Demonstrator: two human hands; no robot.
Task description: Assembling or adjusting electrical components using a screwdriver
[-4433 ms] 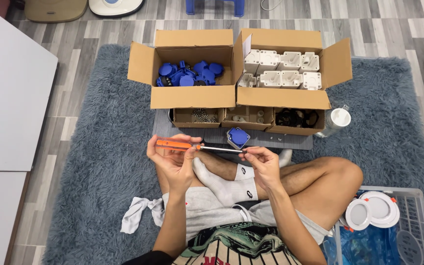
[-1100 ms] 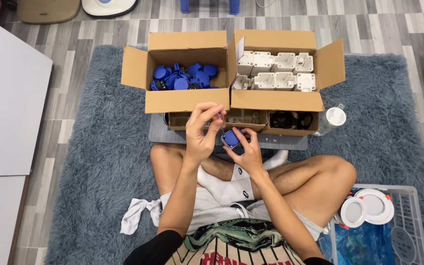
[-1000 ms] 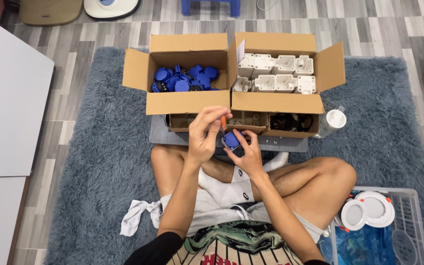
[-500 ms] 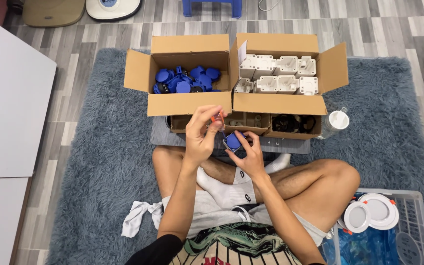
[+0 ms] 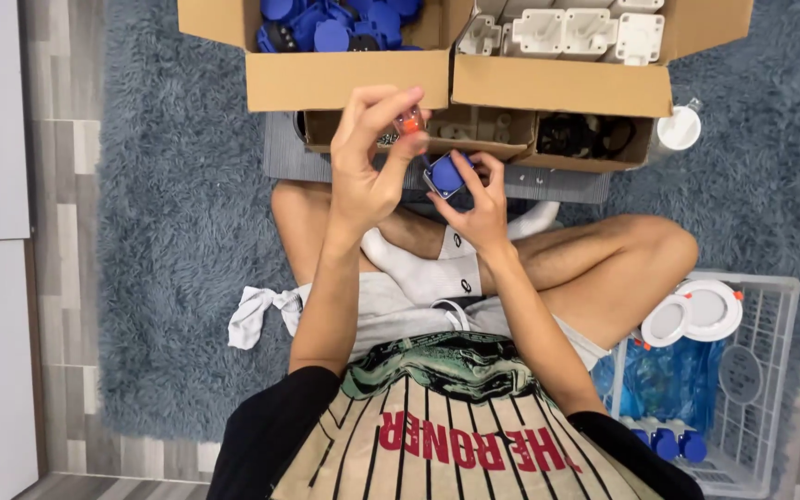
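Small blue part [image 5: 447,174] sits in the right hand [image 5: 483,208], pinched at its edges by fingertips, held above the crossed legs just in front of the low cardboard trays [image 5: 474,130]. Looks like rigid moulded plastic: light, stiff, probably smooth, so best held by the rim as now. Left hand [image 5: 368,167] is raised, wrist bent, fingers closed round the orange handle of a screwdriver [image 5: 410,120], held upright with its shaft pointing down at the part; the tip itself is too small to make out. Both forearms converge at mid-body. Beyond: open box of blue parts [image 5: 326,46], box of white housings [image 5: 585,46], grey rug [image 5: 178,231], white basket [image 5: 752,370] at right.
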